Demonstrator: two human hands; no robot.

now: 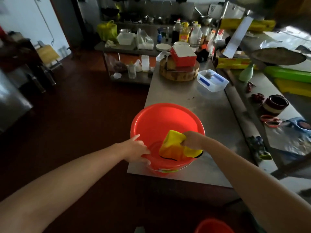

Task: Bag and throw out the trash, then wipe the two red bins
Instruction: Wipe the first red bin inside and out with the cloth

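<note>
Red bin (166, 125) right under both hands, open side up, on the near end of the grey steel table (210, 115). Yellow cloth (175, 147) with a thin black edge down inside it, pressed on the near wall, one corner hanging over the rim by the right wrist.

Right hand (193, 140) bunched tight round the top of the cloth, fingers curled, holding it. Left hand (138, 148) gripping the bin's near left rim: thumb outside on the wall, fingers curled over the edge, pointer finger sticking out straight.

Past the cloth hand, further from the body: bare table top, then a clear plastic box (212, 80) with blue on its lid. Beyond that, a round wooden block (179, 71) with a red and white box (183, 55) on top. Way past those, a bunch of bottles (185, 33) on a far shelf, all a bit blurry.

Off to the right of the cloth hand, well apart: a dark round pot (275, 105), and just in front of it orange scissors (271, 121). Further back on that side, a pale green bottle (246, 74).

To the left of the rim hand, only dark red floor.

Low down, close to the body and under the right arm, the top of a second red bin (213, 226), mostly cut off.
</note>
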